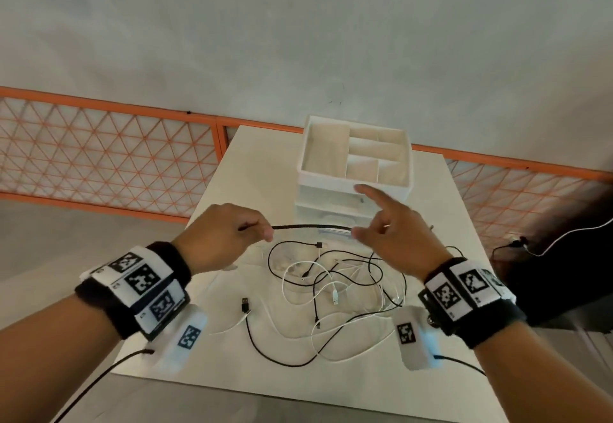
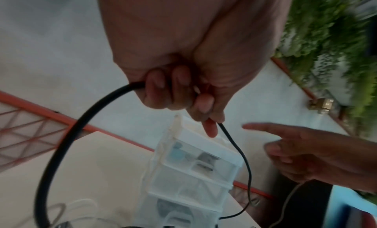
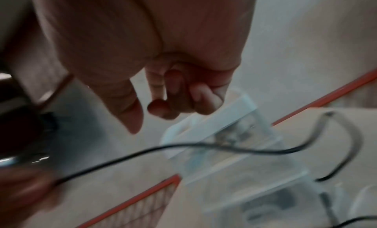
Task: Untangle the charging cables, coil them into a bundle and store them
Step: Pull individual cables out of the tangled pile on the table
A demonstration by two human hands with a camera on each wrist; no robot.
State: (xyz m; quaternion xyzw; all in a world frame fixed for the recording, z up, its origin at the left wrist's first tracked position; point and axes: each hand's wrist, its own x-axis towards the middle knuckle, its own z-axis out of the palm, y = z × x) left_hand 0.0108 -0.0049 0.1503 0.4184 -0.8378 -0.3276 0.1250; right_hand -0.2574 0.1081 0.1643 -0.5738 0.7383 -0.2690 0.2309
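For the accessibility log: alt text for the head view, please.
Left hand pinches a black cable stretched toward the right hand, whose index finger is extended, above a tangle of black and white cables on a white table, before a white drawer organiser.

White table (image 1: 265, 170) on grey concrete floor (image 1: 298, 41); orange lattice railing (image 1: 99, 154) behind; green plants (image 2: 326, 30) beyond.

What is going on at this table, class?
A person is sorting a tangle of black and white charging cables on a white table. The left hand grips a black cable lifted above the pile. The right hand hovers at its other side, forefinger stretched out; whether it touches the cable is unclear. A white drawer organiser stands behind, its top tray without cables.
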